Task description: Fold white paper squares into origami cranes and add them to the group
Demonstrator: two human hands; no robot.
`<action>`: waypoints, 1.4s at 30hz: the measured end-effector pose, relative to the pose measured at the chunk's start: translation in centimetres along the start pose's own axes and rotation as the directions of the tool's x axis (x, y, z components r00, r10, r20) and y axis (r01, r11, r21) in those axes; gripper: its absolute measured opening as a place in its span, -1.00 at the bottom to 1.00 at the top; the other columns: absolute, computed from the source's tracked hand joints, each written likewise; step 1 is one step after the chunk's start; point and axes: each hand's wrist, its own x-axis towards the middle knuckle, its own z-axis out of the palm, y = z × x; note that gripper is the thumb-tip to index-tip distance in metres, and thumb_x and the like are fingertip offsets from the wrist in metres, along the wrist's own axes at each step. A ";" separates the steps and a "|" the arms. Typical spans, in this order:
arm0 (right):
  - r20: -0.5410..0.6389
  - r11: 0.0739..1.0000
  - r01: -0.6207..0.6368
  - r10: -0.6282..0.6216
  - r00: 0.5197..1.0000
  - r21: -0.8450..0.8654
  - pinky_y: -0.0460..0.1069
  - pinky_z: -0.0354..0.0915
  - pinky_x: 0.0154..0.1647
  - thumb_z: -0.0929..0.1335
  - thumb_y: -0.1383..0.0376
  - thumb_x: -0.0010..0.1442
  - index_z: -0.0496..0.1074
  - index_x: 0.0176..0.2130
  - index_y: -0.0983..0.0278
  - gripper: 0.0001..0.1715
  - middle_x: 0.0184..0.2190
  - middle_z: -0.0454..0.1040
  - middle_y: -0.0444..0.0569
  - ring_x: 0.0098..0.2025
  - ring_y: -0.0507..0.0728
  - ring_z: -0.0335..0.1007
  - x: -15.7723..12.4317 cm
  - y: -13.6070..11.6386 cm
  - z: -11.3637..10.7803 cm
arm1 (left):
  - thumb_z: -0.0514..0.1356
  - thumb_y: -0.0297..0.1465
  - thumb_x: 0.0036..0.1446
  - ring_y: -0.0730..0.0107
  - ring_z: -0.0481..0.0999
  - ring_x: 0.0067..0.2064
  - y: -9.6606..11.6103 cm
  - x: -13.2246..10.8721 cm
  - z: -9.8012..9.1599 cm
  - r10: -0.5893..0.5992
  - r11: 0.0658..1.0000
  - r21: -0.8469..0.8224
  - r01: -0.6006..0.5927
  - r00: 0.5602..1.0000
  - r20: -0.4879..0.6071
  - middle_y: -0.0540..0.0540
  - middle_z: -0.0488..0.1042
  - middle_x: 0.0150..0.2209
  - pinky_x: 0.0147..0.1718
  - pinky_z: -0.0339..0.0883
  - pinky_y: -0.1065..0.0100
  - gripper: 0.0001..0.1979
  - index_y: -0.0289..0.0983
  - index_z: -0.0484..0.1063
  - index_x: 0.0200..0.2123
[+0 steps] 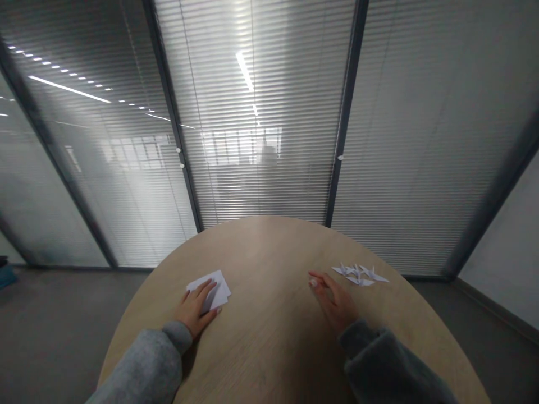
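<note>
My left hand (197, 308) lies on a small pile of white paper sheets (221, 292) at the left of the round table. Its fingers are spread across the sheets, and the thumb stretches along their near edge. On the right, my right hand (334, 300) is over the table with its fingers partly bent and the fingertips slightly apart. I see nothing between them. Just beyond that hand, to its right, several folded white paper cranes (360, 275) sit in a cluster, not touched by it.
The light wooden table (261, 247) has a curved far edge. Glass partitions with blinds (265, 185) and dark frames stand close behind it. Grey floor (71, 320) shows on both sides, and a blue object (6, 276) is at the far left.
</note>
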 end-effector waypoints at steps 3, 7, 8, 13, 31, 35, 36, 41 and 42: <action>0.016 1.000 0.001 -0.002 1.000 0.028 0.15 0.31 -0.05 0.12 0.01 0.22 0.35 -0.03 0.29 -0.46 -0.22 0.54 0.09 -0.14 0.24 0.46 -0.1 0.8 0.1 | 0.03 -0.29 0.11 0.16 0.20 0.22 0.0 0.0 -0.2 -0.023 1.000 -0.009 0.023 0.999 0.033 -0.17 0.18 0.24 0.16 0.02 0.02 -0.45 -0.22 0.16 0.20; 0.022 0.998 -0.010 0.009 1.000 0.067 0.17 0.31 -0.06 0.10 -0.02 0.22 0.36 -0.06 0.27 -0.45 -0.25 0.55 0.09 -0.15 0.26 0.47 -0.1 1.1 0.2 | 0.01 -0.33 0.12 0.19 0.22 0.21 -0.3 0.1 0.0 -0.030 0.999 -0.019 0.031 0.998 0.056 -0.16 0.23 0.21 0.18 -0.01 0.02 -0.48 -0.23 0.18 0.18; 0.022 0.997 -0.013 0.011 1.000 0.075 0.17 0.32 -0.07 0.10 -0.02 0.22 0.36 -0.06 0.26 -0.45 -0.26 0.56 0.09 -0.15 0.26 0.47 -0.2 1.1 0.2 | 0.00 -0.33 0.13 0.19 0.23 0.20 -0.4 0.1 0.0 -0.032 0.999 -0.020 0.033 0.998 0.056 -0.16 0.25 0.20 0.18 -0.02 0.02 -0.48 -0.23 0.18 0.18; 0.011 0.997 -0.006 0.005 1.000 0.073 0.16 0.33 -0.10 0.08 -0.05 0.22 0.40 -0.10 0.28 -0.39 -0.28 0.57 0.08 -0.17 0.27 0.48 -0.3 0.8 0.1 | 0.01 -0.33 0.13 0.23 0.24 0.19 -0.6 0.2 0.1 -0.026 0.999 -0.031 0.027 0.998 0.055 -0.13 0.29 0.18 0.20 -0.07 0.04 -0.52 -0.20 0.23 0.15; -0.004 0.997 0.014 -0.014 1.000 0.072 0.18 0.31 -0.12 0.10 -0.05 0.20 0.41 -0.14 0.26 -0.43 -0.34 0.58 0.05 -0.21 0.28 0.48 0.0 1.4 0.1 | -0.05 -0.34 0.21 0.02 0.48 -0.03 -1.6 1.0 0.2 -0.156 0.986 -0.075 0.150 0.985 -0.072 -0.18 0.56 -0.13 -0.09 0.33 0.16 -0.65 -0.24 0.50 -0.13; 0.022 0.997 0.000 -0.002 1.000 0.073 0.19 0.29 -0.11 0.09 -0.05 0.20 0.40 -0.12 0.28 -0.41 -0.32 0.58 0.06 -0.19 0.29 0.47 -0.1 1.4 0.0 | 0.00 -0.34 0.19 0.11 0.51 -0.08 -1.6 0.9 0.1 -0.154 0.985 -0.095 0.143 0.981 -0.118 -0.13 0.58 -0.17 -0.12 0.34 0.24 -0.69 -0.21 0.52 -0.18; 0.025 0.997 -0.010 0.008 1.000 0.071 0.20 0.29 -0.10 0.09 -0.06 0.20 0.39 -0.11 0.28 -0.40 -0.32 0.58 0.07 -0.18 0.30 0.47 -0.1 1.4 0.0 | 0.01 -0.34 0.18 0.10 0.51 -0.09 -1.6 0.9 0.1 -0.151 0.985 -0.099 0.139 0.980 -0.130 -0.12 0.58 -0.18 -0.13 0.35 0.24 -0.70 -0.20 0.53 -0.20; 0.021 0.996 -0.026 0.024 0.999 0.083 0.21 0.26 -0.07 0.09 -0.08 0.19 0.40 -0.11 0.29 -0.37 -0.32 0.58 0.08 -0.16 0.30 0.46 -0.1 1.6 0.2 | 0.01 -0.31 0.17 0.17 0.56 -0.18 -2.0 0.8 0.3 -0.106 0.990 -0.111 0.083 0.970 -0.220 -0.11 0.60 -0.20 -0.20 0.40 0.29 -0.69 -0.18 0.54 -0.21; 0.023 0.996 -0.023 0.021 1.000 0.088 0.21 0.26 -0.07 0.09 -0.08 0.19 0.40 -0.11 0.29 -0.38 -0.32 0.58 0.08 -0.17 0.30 0.46 0.0 1.7 0.2 | 0.01 -0.31 0.17 0.18 0.57 -0.18 -2.1 0.8 0.3 -0.092 0.992 -0.110 0.067 0.965 -0.246 -0.11 0.60 -0.20 -0.21 0.41 0.29 -0.69 -0.18 0.54 -0.20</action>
